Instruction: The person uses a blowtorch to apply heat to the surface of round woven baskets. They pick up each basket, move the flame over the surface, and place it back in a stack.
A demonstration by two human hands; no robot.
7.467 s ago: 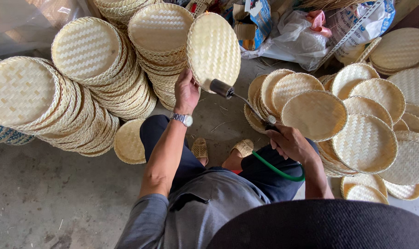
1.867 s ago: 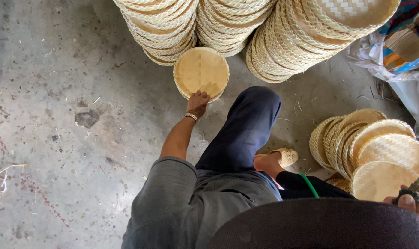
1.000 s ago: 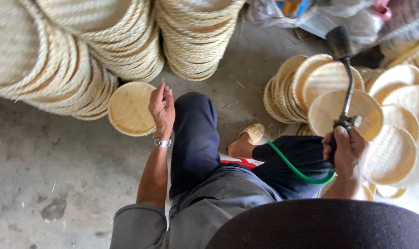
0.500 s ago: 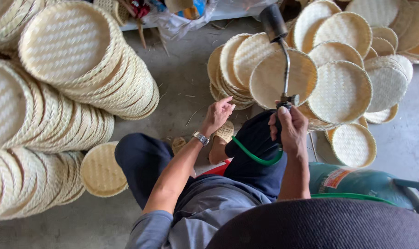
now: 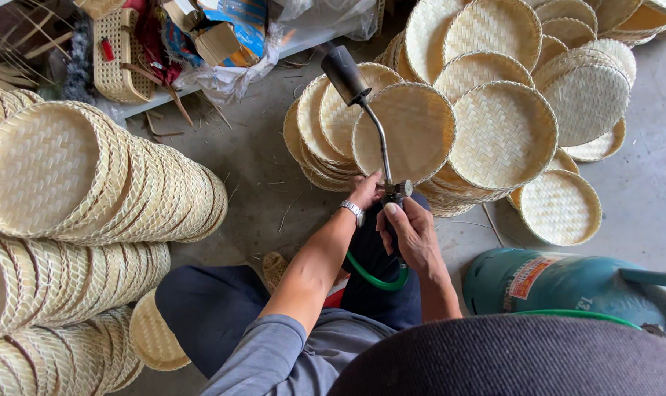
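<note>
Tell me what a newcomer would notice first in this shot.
Probably the gas torch at centre, its dark nozzle raised over the woven trays, gripped at the valve by both the right hand and left hand. Next, leaning stacks of round woven trays fill the left, and a teal gas cylinder lies at lower right.

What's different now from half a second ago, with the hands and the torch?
The left hand has come across from open air to the valve of the gas torch. The right hand still grips the handle, nozzle up over the woven trays. The green hose and gas cylinder stay put.
</note>
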